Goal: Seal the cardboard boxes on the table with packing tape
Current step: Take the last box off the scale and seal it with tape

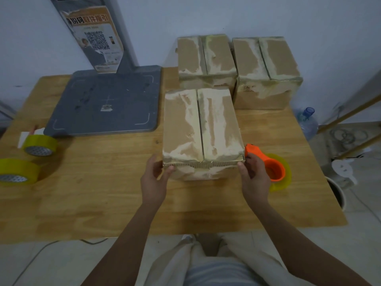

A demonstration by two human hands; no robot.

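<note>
A cardboard box (201, 129) with torn, scuffed top flaps stands in the middle of the wooden table (103, 182). My left hand (154, 178) grips its near left corner. My right hand (254, 178) grips its near right corner, thumb on the front edge. Both hands hold the box between them. An orange tape dispenser (272, 168) with a yellowish roll lies just right of my right hand, untouched. Two more boxes, one at the back middle (206, 60) and one at the back right (268, 73), stand behind with flaps closed.
Two yellow tape rolls, one further back (40, 144) and one nearer (17, 171), lie at the table's left edge. A grey scale platform (107, 102) with a post occupies the back left. A water jug (307, 122) and a white fan sit on the floor to the right.
</note>
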